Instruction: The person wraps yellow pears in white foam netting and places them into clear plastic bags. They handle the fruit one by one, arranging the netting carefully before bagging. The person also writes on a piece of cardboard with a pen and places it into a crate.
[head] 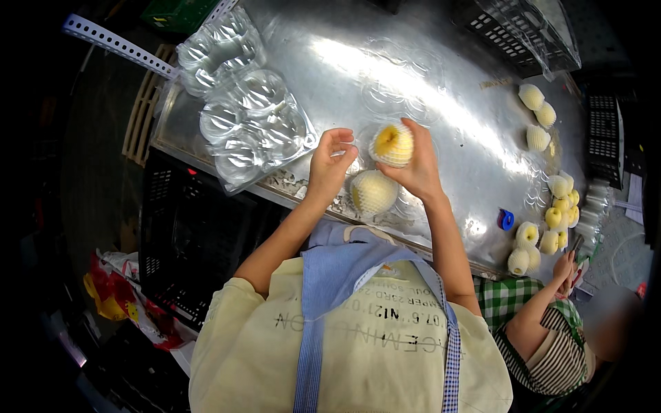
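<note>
My right hand (pixel 421 165) holds a yellow apple-like fruit (pixel 391 145) in a white foam net, its stem end facing up. Beside it on the left, my left hand (pixel 333 162) is raised with bent fingers apart and nothing in it. Just below the held fruit, a second fruit in a foam net (pixel 374 193) sits near the table's front edge, in or on a clear plastic tray that is partly hidden. Another clear moulded tray (pixel 395 100) lies beyond my hands on the metal table (pixel 310 77).
Stacked clear plastic trays (pixel 258 129) lie at the left. Netted fruits (pixel 532 96) and bare yellow fruits (pixel 553 218) stand at the right, near a blue tape roll (pixel 506 219). Black crates (pixel 516 36) are beyond and below left. A co-worker's hands (pixel 564 268) are at the lower right.
</note>
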